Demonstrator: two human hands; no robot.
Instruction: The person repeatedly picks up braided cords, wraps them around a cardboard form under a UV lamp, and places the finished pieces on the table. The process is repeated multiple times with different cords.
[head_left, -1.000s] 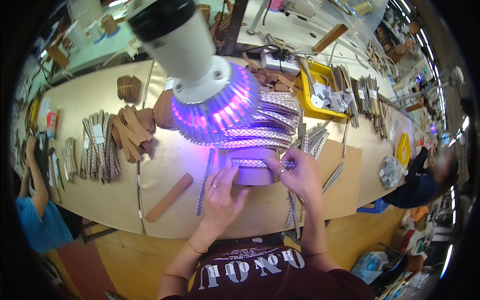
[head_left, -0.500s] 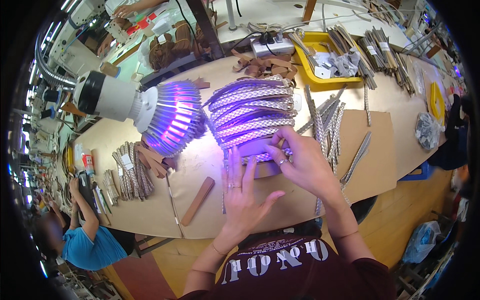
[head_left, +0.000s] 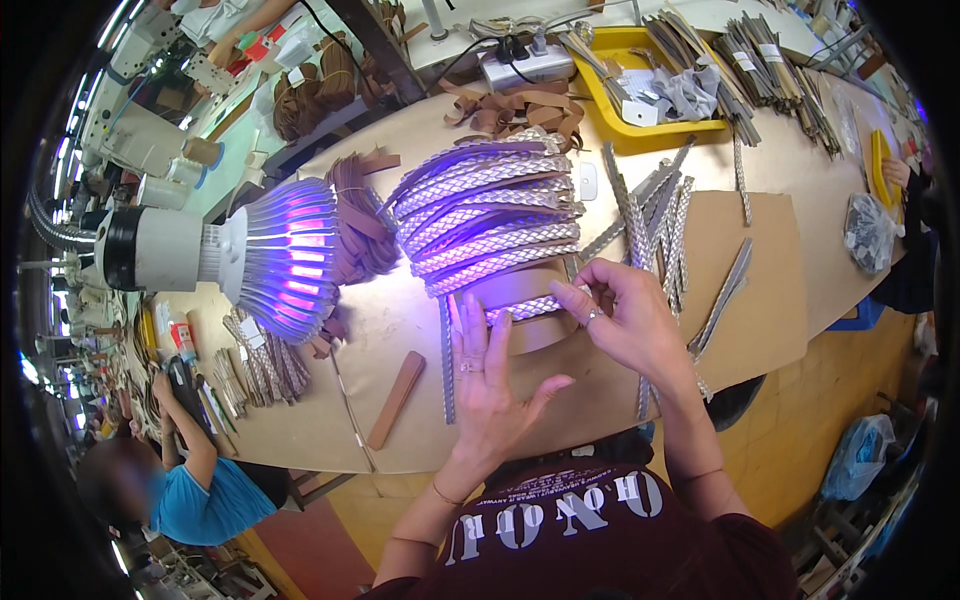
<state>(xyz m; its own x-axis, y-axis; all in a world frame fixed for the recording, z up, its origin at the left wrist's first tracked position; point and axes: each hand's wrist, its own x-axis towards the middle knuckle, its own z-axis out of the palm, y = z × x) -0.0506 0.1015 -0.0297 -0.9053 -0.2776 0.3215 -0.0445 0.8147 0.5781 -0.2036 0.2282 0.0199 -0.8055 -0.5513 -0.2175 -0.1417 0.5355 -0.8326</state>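
In front of me a pile of silvery braided straps (head_left: 485,225) lies in rows over smooth brown backing. At its near side, one braided strap (head_left: 530,309) runs across a curved brown band (head_left: 545,338). My left hand (head_left: 495,400) is open, its stretched fingertips resting on the left part of that strap and the thumb spread to the side. Thumb and fingers of my right hand (head_left: 640,325) pinch together at the strap's right end, partly hiding it. Another braided strip (head_left: 447,365) hangs down beside my left fingers.
A finned lamp (head_left: 285,260) glows purple left of the pile. Brown strips (head_left: 515,112) and a yellow tray (head_left: 655,135) lie behind. Grey and braided straps (head_left: 655,235) are to the right, a brown strap piece (head_left: 396,400) at front left. A person in blue (head_left: 205,495) works at far left.
The view has shifted, so the lamp appears farther left. My right hand has moved slightly right along the near strap, uncovering more of it; my left hand stays on its left part.
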